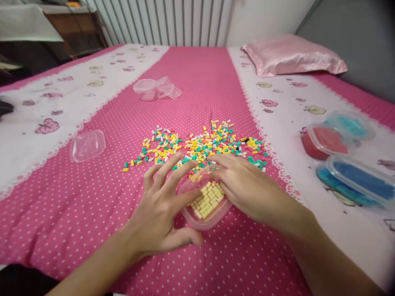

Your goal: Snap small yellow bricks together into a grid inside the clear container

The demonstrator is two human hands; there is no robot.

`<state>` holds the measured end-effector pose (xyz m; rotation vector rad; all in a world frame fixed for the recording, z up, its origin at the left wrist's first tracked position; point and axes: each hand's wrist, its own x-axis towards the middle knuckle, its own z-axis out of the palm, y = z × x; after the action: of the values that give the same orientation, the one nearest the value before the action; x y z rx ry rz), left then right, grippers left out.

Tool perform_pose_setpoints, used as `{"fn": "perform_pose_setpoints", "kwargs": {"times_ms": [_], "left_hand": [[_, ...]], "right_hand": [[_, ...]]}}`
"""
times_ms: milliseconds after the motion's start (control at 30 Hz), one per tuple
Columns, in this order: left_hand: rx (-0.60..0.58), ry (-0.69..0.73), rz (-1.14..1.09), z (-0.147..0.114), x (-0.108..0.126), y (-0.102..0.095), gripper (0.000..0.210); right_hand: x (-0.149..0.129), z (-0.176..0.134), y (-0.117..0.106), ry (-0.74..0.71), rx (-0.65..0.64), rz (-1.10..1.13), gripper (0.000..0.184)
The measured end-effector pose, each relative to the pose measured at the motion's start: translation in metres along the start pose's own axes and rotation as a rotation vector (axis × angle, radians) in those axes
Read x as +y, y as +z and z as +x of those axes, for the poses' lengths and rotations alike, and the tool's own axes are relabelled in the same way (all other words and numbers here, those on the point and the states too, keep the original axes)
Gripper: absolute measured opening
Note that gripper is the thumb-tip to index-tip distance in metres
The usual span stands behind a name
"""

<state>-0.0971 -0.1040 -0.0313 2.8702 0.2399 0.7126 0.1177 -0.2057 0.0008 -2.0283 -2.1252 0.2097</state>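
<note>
A clear plastic container [205,225] sits on the bed in front of me, with pale yellow toy building bricks [207,201] laid in neat rows inside. My left hand [166,201] reaches over its left side, fingers spread, the index fingertip over the yellow rows. At the far right of the container, my right hand [247,185] has its fingers bent and close together, the tips low near its far end. Whatever they pinch is too small to make out. Just beyond both hands lies a loose pile of small bricks [200,144] in yellow, green, white and pink.
On the left lies a clear lid [88,146]; farther back are several stacked clear containers [157,88]. To the right stand a tub of red pieces [327,142], a tub of blue pieces [364,179] and a teal one [350,123]. A pink pillow [293,55] rests at the back right.
</note>
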Motion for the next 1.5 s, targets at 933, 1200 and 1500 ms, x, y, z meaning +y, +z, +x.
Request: {"fn": "perform_pose_setpoints", "kwargs": {"times_ms": [933, 1200, 1500], "left_hand": [[-0.306, -0.128, 0.044, 0.038, 0.002, -0.022, 0.050], [-0.436, -0.116, 0.007, 0.059, 0.000, -0.006, 0.052], [-0.474, -0.097, 0.026, 0.060, 0.005, -0.005, 0.058]], "right_hand": [[0.004, 0.006, -0.004, 0.059, -0.008, -0.094, 0.025], [0.002, 0.007, 0.004, 0.065, -0.015, -0.142, 0.021], [0.002, 0.008, 0.000, 0.093, -0.039, -0.148, 0.020]]}}
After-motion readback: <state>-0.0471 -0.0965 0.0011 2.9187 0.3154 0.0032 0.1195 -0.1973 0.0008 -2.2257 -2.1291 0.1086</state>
